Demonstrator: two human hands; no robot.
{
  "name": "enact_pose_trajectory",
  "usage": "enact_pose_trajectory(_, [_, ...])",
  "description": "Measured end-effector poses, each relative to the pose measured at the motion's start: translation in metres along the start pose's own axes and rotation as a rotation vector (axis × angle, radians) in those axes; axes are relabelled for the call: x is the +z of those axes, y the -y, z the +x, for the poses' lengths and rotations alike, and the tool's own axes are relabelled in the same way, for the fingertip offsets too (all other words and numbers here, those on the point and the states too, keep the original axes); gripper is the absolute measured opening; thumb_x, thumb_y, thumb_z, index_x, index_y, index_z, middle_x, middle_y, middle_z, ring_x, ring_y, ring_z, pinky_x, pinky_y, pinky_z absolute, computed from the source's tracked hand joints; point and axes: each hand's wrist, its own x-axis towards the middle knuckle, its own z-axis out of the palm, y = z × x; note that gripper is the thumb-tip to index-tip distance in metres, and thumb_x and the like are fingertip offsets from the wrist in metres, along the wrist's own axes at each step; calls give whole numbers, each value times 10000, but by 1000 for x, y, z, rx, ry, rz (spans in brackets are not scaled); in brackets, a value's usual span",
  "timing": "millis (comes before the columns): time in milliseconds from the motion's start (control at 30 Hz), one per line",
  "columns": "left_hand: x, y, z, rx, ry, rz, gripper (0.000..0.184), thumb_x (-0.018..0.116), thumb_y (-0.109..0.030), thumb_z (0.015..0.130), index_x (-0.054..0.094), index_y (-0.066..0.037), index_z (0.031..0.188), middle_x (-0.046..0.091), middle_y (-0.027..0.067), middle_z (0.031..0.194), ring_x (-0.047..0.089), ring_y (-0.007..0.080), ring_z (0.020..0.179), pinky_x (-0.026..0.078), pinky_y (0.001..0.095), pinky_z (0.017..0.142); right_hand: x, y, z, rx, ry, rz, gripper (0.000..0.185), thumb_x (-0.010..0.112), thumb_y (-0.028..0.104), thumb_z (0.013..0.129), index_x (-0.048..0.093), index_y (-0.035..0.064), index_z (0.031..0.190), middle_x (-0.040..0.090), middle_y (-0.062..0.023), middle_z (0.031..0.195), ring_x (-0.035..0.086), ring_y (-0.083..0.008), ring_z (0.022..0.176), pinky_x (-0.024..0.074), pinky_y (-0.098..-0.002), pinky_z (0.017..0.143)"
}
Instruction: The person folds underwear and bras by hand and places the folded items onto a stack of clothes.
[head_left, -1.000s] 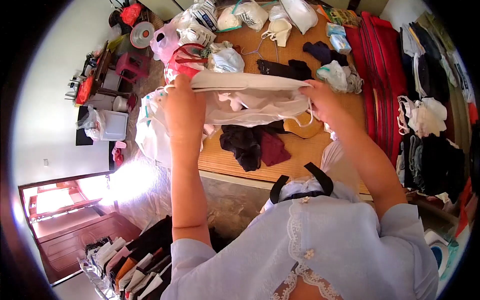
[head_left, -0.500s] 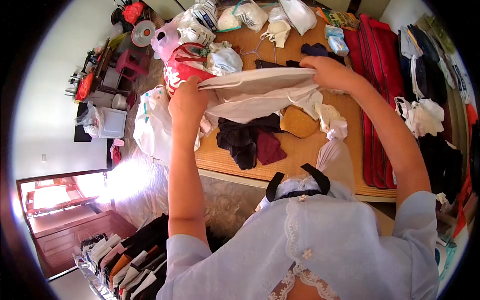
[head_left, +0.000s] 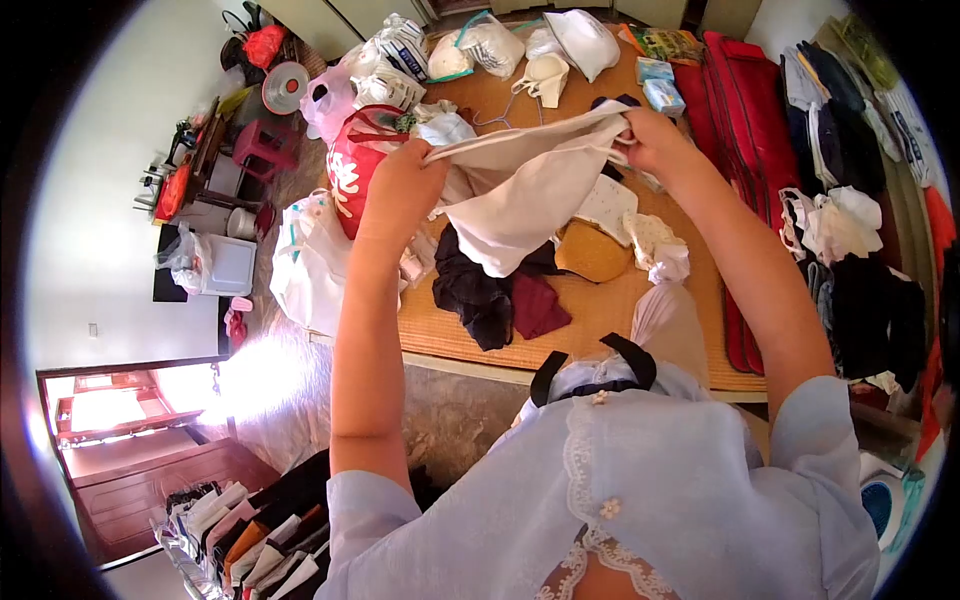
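A white cloth bag hangs stretched between my two hands above the mat-covered bed, its body sagging in the middle. My left hand is closed on the bag's left top edge. At the right top corner, my right hand grips it, with a thin strap hanging beside the fingers. Under the bag lie a black garment and a dark red cloth. To their right are a tan, rounded item and a crumpled cream cloth.
A red bag and a white bag stand at the bed's left. Filled plastic bags line the far side. Long red cases and stacked clothes are on the right. A clothes rack stands lower left.
The cloth bag has gone from a flat, wide stretch to a deeper hang, its lower part dropping over the black garment. My hands have moved slightly closer together than a half second ago.
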Motion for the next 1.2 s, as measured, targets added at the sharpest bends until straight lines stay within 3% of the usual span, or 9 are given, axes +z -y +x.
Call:
enact_pose_trajectory(133, [9,34,4,-96,-45,176,265,469,-222,736,571,14,796,579,232,788,558,371,767,426,425,686,39,37,-64,-114,307,-1050,138,439,131,841,526,55,918,560,-28,757,583,-162,673,497,-363,516])
enact_pose_trajectory(267, [11,61,-4,-198,-190,227,255,479,-213,706,570,19,756,581,227,723,563,369,720,431,422,662,41,57,-87,-773,708,-2173,232,531,103,761,496,48,983,581,-168,793,589,-315,738,451,-408,601])
enact_pose_trajectory(400, [30,79,-25,-198,-341,60,251,494,-215,691,574,22,708,580,212,652,569,361,656,438,411,632,36,50,-124,-560,754,-2213,318,518,44,732,470,53,1047,574,-200,802,570,-353,794,434,-428,676])
enact_pose_trajectory(533, [27,79,-26,-378,-261,-318,228,524,-203,705,578,18,691,590,197,652,583,337,667,447,390,631,26,42,-126,-733,685,-2142,440,508,16,716,444,102,1142,561,-173,941,570,-346,820,454,-410,703])
enact_pose_trajectory(667, [15,80,-16,-203,-292,-54,201,529,-180,717,587,6,764,603,164,689,601,267,625,461,348,607,16,57,-96,-1059,646,-1755,382,469,31,730,467,103,1105,558,-124,926,596,-256,753,472,-360,675])
enact_pose_trajectory(900, [9,50,-9,-335,85,-434,249,493,-153,735,612,-1,892,575,103,630,527,169,519,434,303,537,13,84,-49,-258,-3,-900,270,495,237,818,481,120,1061,529,-59,924,592,-219,753,504,-333,590])
enact_pose_trajectory(1067, [7,22,-21,-141,-39,-479,246,471,-139,742,602,28,866,549,81,600,506,126,529,404,270,506,-2,60,-48,67,240,-1053,354,531,202,778,465,132,1120,519,-71,990,561,-215,863,473,-366,652])
enact_pose_trajectory(1167, [1,13,-21,-164,-32,-566,238,477,-138,741,606,32,845,539,69,576,499,121,510,401,267,487,-1,34,-51,-117,185,-1421,329,495,93,774,482,91,1103,531,-57,942,529,-167,853,454,-296,694])
enact_pose_trajectory(1200, [-2,8,-21,-181,-23,-546,235,479,-139,741,606,33,839,535,66,565,495,121,498,399,266,478,-7,16,-47,-470,391,-1398,311,491,38,774,496,68,1083,544,-61,962,533,-153,886,449,-277,745])
